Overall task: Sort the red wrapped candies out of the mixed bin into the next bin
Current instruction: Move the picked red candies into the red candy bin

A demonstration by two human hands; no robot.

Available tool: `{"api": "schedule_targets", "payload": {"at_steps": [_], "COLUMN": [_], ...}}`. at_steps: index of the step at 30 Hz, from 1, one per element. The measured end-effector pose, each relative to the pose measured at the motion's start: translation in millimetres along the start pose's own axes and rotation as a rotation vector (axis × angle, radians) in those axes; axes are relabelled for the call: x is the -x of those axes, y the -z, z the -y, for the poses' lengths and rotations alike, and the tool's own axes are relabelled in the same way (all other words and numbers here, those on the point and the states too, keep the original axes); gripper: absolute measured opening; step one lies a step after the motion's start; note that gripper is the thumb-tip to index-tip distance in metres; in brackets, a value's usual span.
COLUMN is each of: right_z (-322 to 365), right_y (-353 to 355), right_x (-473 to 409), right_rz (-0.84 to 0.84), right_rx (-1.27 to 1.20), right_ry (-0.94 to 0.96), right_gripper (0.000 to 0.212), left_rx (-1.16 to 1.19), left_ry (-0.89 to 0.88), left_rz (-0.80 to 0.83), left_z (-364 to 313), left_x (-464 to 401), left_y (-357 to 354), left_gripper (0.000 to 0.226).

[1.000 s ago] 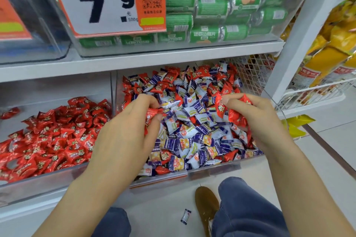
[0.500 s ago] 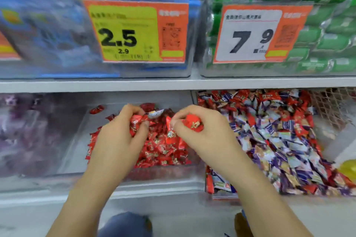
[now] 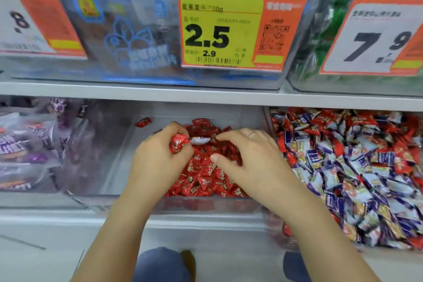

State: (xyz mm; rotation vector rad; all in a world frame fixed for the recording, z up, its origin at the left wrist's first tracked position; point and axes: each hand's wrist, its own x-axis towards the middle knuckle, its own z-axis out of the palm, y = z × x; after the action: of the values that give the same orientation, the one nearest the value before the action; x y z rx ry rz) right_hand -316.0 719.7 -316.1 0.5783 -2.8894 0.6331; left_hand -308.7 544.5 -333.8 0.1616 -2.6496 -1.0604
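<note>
Nearest us: knees and a shoe toe at the bottom edge, both forearms reaching up over the front lip of the clear red bin (image 3: 160,204) on the lower shelf. Our left hand (image 3: 158,162) is curled shut on a red wrapped candy (image 3: 177,144), pinched between thumb and fingers above the pile; a pale wrapper pokes out beside it, so we may have grabbed a stray non-red piece too, can't tell for sure. Our right hand (image 3: 249,155) sits just beside it over the same pile, fingers spread and relaxed, nothing visible in it. The red pile (image 3: 206,178) covers the right-hand part of the bin floor, heaped toward the front right corner; the left part is bare apart from one loose red piece (image 3: 143,122) near the back wall. To the right, touching wall to wall, the mixed bin (image 3: 343,167) holds plenty of red pieces scattered among the blue-white wrappers, front to back. Our read: decent batch moved, but lots left; many more handfuls needed. Left of the red bin, purple packets (image 3: 16,146). Farther back, upper shelf: price tags, the middle one (image 3: 229,30) reading 2.5.
</note>
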Motion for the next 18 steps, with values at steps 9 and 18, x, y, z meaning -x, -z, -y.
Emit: {"api": "schedule_targets", "payload": {"at_steps": [9, 18], "right_z": [-28, -61], "right_y": [6, 29], "right_x": [9, 23], "right_rz": [-0.100, -0.286], "right_rx": [-0.052, -0.233], "right_ry": [0.016, -0.061], "right_gripper": [0.042, 0.012], "left_rx": [0.217, 0.283], "left_ry": [-0.198, -0.243], "left_rz": [0.093, 0.190], "left_z": [-25, -48], "left_x": [6, 8], "left_y": [-20, -37], "left_gripper": [0.014, 0.018]}}
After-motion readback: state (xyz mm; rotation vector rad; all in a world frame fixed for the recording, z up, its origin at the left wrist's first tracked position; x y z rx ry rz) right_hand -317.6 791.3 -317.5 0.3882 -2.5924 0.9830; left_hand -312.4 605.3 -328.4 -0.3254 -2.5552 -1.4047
